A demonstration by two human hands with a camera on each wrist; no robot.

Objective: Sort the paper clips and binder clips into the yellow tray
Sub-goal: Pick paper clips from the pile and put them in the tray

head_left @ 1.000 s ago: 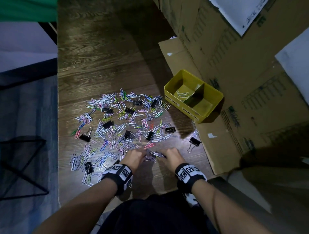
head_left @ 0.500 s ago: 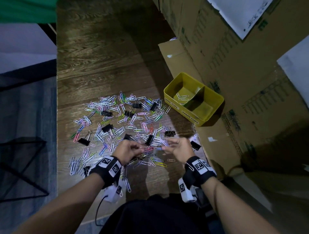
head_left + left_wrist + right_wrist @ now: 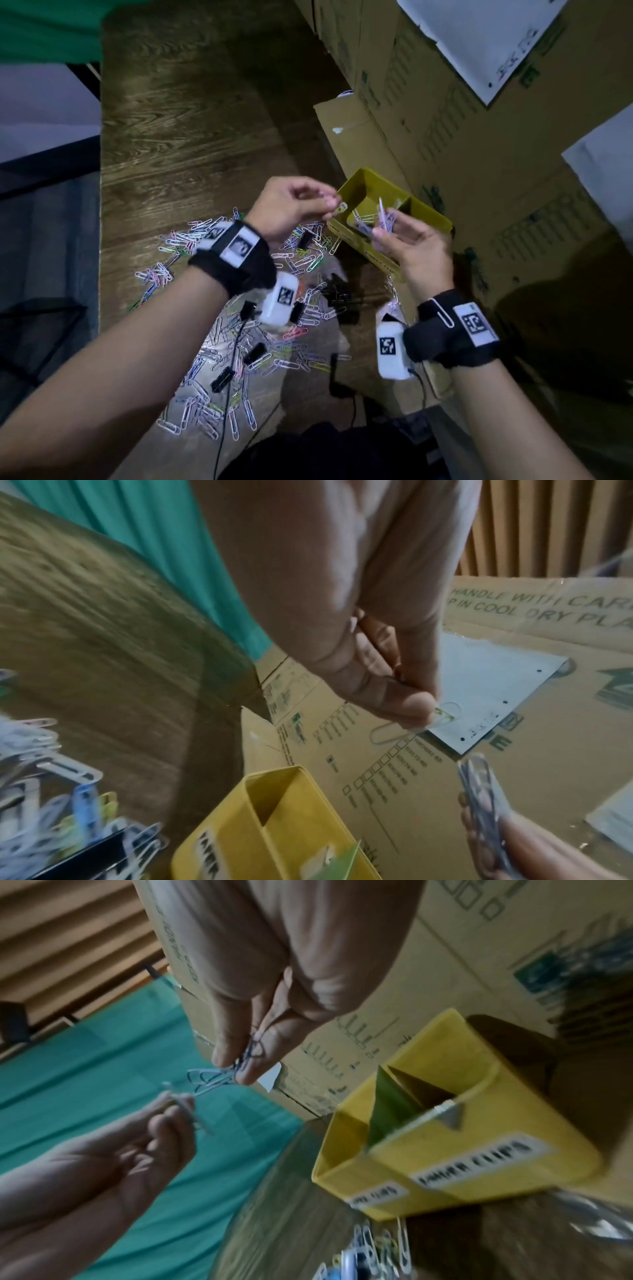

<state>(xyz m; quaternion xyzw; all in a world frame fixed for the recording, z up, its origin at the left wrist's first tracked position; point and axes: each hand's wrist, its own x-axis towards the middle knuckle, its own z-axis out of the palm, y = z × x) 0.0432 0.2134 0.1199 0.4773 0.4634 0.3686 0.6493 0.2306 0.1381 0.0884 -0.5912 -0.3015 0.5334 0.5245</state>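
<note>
The left hand (image 3: 286,205) pinched paper clips (image 3: 416,725) at the yellow tray's (image 3: 430,216) nine o'clock rim. The right hand's (image 3: 416,245) grip held a clip bunch (image 3: 385,217) over it.

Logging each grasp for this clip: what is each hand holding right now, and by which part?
The left hand pinches paper clips by one end between thumb and fingertips. The right hand pinches a small bunch of paper clips by their lower ends.

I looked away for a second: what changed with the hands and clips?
Both hands rose from the pile to the tray. The left hand now pinches a paper clip; the right hand pinches a bunch of clips. The tray and binder clips stayed put.
</note>
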